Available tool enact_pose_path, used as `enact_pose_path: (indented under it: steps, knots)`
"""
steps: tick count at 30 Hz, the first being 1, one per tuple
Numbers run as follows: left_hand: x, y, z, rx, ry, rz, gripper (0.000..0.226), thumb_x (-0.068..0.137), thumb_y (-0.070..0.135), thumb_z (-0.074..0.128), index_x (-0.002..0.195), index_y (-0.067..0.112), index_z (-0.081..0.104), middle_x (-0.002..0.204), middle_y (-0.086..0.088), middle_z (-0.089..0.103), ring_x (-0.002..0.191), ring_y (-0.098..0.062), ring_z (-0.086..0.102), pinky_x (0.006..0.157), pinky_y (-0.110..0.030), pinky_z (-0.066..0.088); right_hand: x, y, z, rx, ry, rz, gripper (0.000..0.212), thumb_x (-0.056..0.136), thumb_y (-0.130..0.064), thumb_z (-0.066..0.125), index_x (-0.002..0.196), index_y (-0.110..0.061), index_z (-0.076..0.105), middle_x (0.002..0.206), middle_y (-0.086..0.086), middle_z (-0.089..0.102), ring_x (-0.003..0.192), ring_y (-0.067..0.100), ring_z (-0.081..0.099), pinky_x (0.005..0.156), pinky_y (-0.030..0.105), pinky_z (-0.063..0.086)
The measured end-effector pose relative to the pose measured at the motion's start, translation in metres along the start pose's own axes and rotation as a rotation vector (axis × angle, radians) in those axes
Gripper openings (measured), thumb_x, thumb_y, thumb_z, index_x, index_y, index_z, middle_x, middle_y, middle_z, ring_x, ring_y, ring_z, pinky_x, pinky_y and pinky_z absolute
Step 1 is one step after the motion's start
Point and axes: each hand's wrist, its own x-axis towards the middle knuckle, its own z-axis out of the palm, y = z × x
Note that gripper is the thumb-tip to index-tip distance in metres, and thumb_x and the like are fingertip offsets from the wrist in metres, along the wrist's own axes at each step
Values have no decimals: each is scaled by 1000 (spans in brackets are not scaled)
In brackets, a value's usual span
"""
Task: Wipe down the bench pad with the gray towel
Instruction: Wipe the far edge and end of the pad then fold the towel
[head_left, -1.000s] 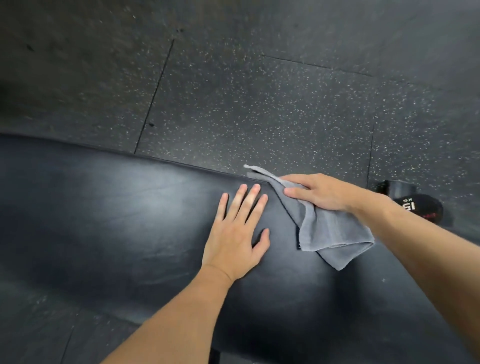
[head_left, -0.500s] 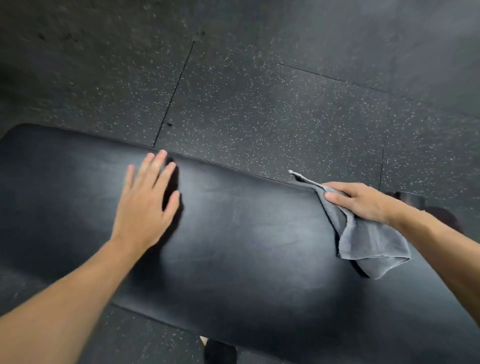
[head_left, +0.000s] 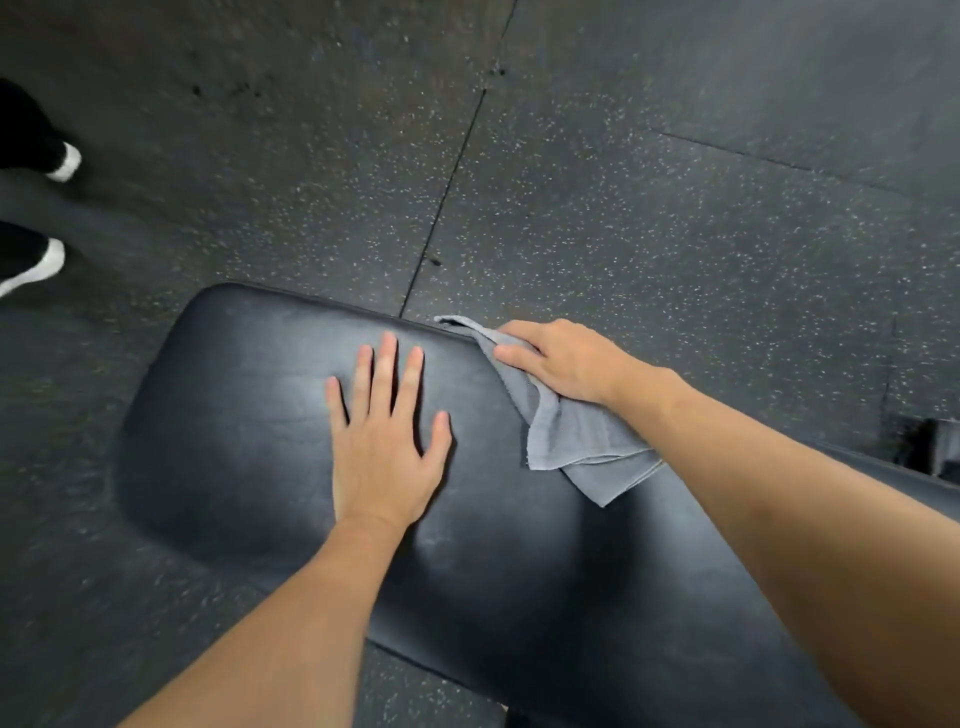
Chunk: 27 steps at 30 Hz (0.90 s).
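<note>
A: Two hands on the bench pad (head_left: 249, 415): left hand (head_left: 387, 447) flat, fingers spread.

B: Right hand (head_left: 566, 364) pinches the gray towel (head_left: 576, 441) at the far edge; it looks soft, floppy, light, best bunched.

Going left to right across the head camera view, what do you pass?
A bystander's shoes → rounded end of the bench pad → left hand, flat on the pad → gray towel → right hand, gripping the towel.

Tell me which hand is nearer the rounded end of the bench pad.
Left. The left hand lies flat near that end of the pad; the right hand grips the towel farther along.
</note>
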Motion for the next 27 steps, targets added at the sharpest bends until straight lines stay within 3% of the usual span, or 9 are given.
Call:
enact_pose_path:
  steps: [2, 6, 9, 14, 21, 24, 27]
  knots:
    - [1, -1, 0, 0, 4, -1, 69, 95, 47, 31, 158, 21, 21, 167, -6, 15, 155, -27, 11, 121, -59, 13, -12, 13, -6, 56, -31, 30, 31, 101, -55, 40, 120, -39, 59, 108, 0, 72, 103, 27, 63, 96, 47, 48]
    - [0, 0, 1, -7, 28, 2, 68, 95, 46, 33, 157, 20, 23, 167, -8, 17, 154, -28, 12, 121, -59, 13, -50, 46, -18, 70, -45, 147, 30, 101, -59, 38, 113, -43, 61, 109, -10, 69, 105, 19, 62, 99, 47, 47]
    - [0, -1, 2, -12, 22, 3, 68, 95, 46, 33, 157, 20, 23, 167, -8, 17, 155, -28, 11, 121, -59, 11, -88, 72, -21, 34, -18, 236, 31, 100, -60, 35, 106, -41, 59, 99, -10, 70, 97, 20, 64, 95, 47, 49]
    - [1, 0, 2, -18, -7, 6, 70, 94, 45, 36, 157, 19, 23, 167, -8, 14, 155, -29, 9, 121, -59, 11, -92, 70, -18, 42, 27, 253, 28, 100, -54, 40, 118, -43, 60, 96, -5, 74, 92, 20, 67, 92, 45, 51]
    - [1, 0, -3, -130, -7, 30, 69, 94, 42, 40, 156, 17, 26, 167, -9, 14, 155, -28, 7, 122, -59, 10, 6, -31, 1, 55, 36, 109, 31, 104, -47, 43, 131, -45, 58, 115, -12, 73, 108, 18, 64, 99, 40, 46]
    - [0, -20, -12, -399, 17, 31, 65, 90, 29, 48, 151, 12, 36, 164, -5, 26, 154, -20, 17, 122, -53, 17, 74, -94, 19, 20, 36, 4, 34, 103, -47, 45, 134, -39, 57, 121, -2, 72, 115, 27, 63, 100, 42, 46]
    - [15, -92, -19, -382, 107, -97, 56, 87, 22, 53, 142, 10, 48, 156, -7, 40, 148, -23, 31, 120, -53, 21, 135, -150, 36, -27, 32, -84, 38, 104, -43, 45, 138, -29, 56, 125, 8, 70, 119, 33, 60, 97, 39, 45]
